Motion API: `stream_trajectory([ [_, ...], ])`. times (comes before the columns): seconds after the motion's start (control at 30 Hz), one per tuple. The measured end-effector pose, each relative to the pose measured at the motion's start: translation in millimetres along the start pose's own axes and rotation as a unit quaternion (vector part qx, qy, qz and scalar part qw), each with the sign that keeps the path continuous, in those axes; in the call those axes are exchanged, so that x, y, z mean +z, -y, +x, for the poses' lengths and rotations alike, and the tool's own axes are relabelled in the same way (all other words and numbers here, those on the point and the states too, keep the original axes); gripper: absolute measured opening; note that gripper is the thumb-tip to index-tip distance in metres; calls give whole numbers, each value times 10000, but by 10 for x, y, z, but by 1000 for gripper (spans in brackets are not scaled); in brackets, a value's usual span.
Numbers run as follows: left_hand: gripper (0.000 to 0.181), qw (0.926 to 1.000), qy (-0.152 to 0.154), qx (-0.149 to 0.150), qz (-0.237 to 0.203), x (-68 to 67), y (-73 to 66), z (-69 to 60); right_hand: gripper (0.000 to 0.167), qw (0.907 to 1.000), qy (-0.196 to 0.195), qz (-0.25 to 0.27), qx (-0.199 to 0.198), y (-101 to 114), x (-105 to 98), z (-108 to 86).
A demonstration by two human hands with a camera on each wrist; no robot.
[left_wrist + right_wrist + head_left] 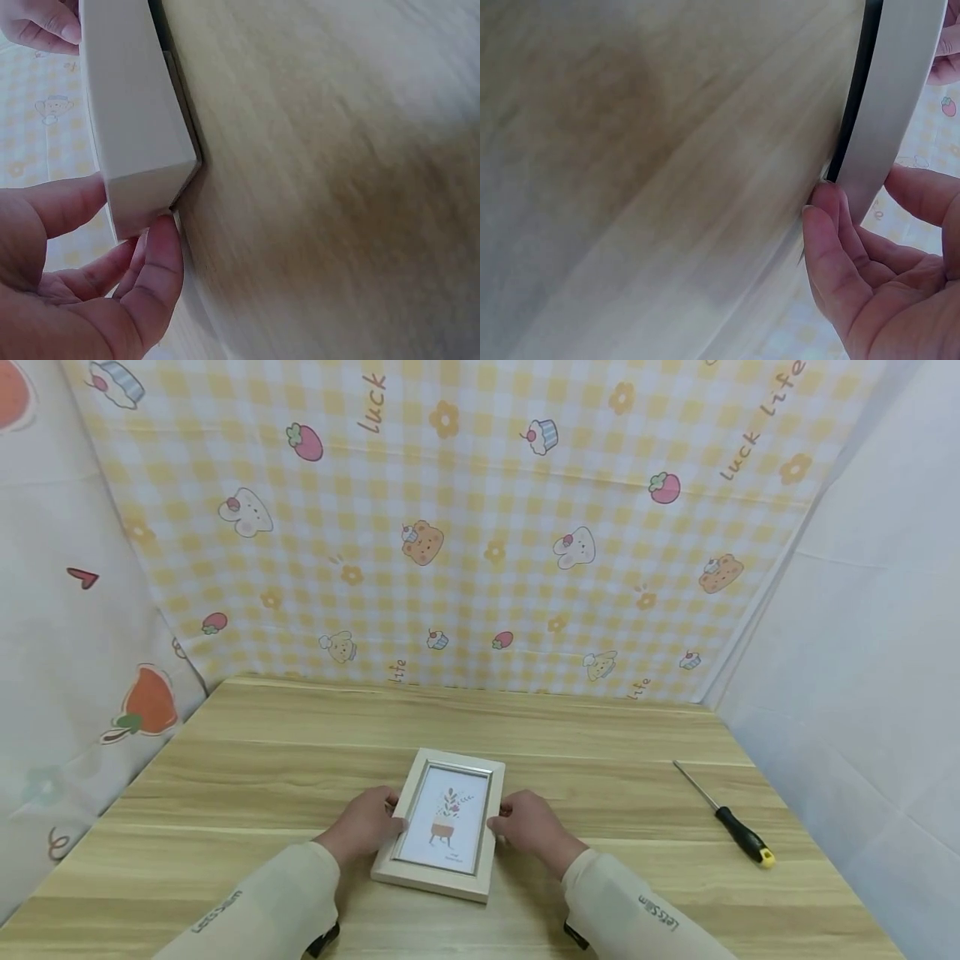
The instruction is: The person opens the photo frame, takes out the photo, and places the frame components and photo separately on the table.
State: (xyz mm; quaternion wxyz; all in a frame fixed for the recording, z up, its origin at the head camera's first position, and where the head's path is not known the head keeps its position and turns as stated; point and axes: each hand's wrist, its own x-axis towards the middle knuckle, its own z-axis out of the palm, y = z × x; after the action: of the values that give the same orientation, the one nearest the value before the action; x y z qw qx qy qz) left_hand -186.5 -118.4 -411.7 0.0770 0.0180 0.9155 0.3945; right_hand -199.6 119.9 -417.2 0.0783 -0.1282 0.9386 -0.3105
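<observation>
A cream picture frame (444, 878) with a silver inner border lies face up on the table, turned slightly, and holds a print (442, 822) of a plant in a red pot. My left hand (367, 823) grips its left side, thumb on the front edge. On the opposite side my right hand (534, 828) pinches the edge the same way. In the left wrist view the fingertips curl under the frame's side (135, 97). The right wrist view shows a dark strip below the frame's side (900, 82), with fingertips against it.
A screwdriver (738, 835) with a black and yellow handle lies on the wooden table (600, 735) at the right. Behind the table hangs a yellow checked cloth (480, 485). White cloths stand at the left (45, 652) and right (862, 652).
</observation>
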Motion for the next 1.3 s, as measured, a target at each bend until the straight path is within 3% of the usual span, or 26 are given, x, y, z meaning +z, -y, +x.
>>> stream_trajectory([
  [0.73, 39, 9994, 160, -296, 59, 29, -32, -64, 17, 9987, 283, 269, 317, -29, -50, -51],
  [0.87, 35, 9997, 120, -191, -9, 43, -20, -66, 23, 9987, 365, 313, 153, -25, -44, -111],
  [1.3, 29, 9995, 79, 13, -310, 107, -30, -125, 12, 9988, 454, 189, -4, -18, -53, -169],
])
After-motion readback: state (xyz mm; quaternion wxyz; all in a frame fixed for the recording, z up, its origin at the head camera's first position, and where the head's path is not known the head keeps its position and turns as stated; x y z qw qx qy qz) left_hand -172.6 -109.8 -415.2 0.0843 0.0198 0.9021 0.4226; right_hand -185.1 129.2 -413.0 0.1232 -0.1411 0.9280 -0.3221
